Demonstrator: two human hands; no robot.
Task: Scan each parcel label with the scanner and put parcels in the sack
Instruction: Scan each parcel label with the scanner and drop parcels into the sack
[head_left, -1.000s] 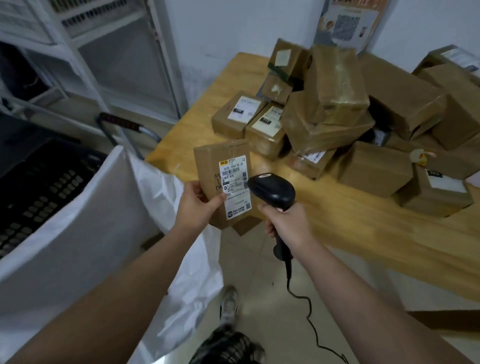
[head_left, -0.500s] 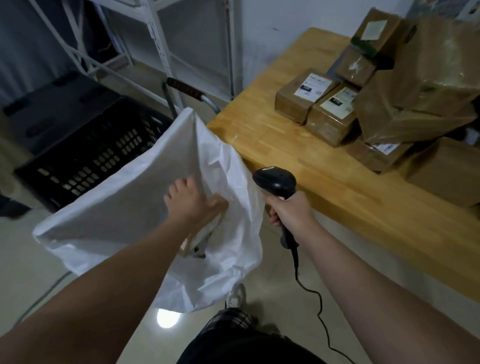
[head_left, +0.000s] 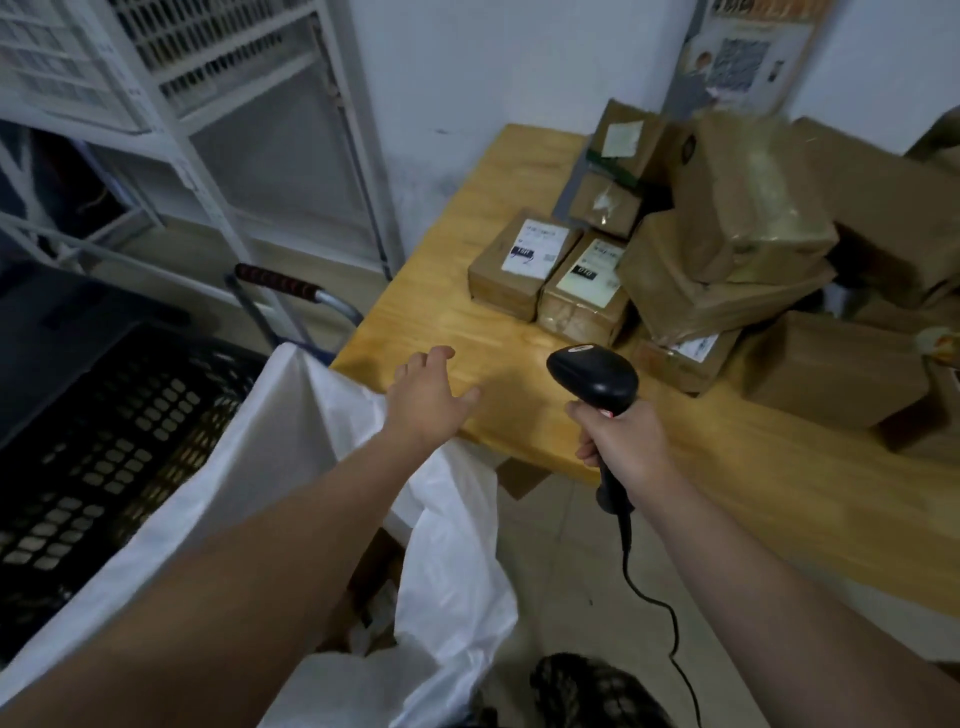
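Pale wall and a white metal shelving rack (head_left: 218, 130) stand behind the light wooden table (head_left: 467, 312), which runs from the far corner down the right side. Against the table's near left corner slumps the white woven sack (head_left: 291, 441), its mouth gaping, with brown cardboard showing dimly inside. Left of the table, beyond the sack, sits a black perforated plastic crate (head_left: 104, 441), and a cart handle with a dark red grip (head_left: 275, 283) stands between crate and table. On the table's far and right parts lies a heap of brown taped cardboard parcels (head_left: 753, 223); at the heap's left edge two small brown boxes with white labels (head_left: 522, 265) lie side by side, touching, labels up. The left hand (head_left: 426, 395) hovers over the table's near left corner, fingers straight and spread, holding nothing; bare wood lies between it and the two boxes. The right hand (head_left: 623, 441), over the table's near edge, has its fingers wrapped round the handle of the black handheld scanner (head_left: 592, 379), whose head points toward the boxes. Its black cord (head_left: 649, 597) hangs down to the floor in front of the table.
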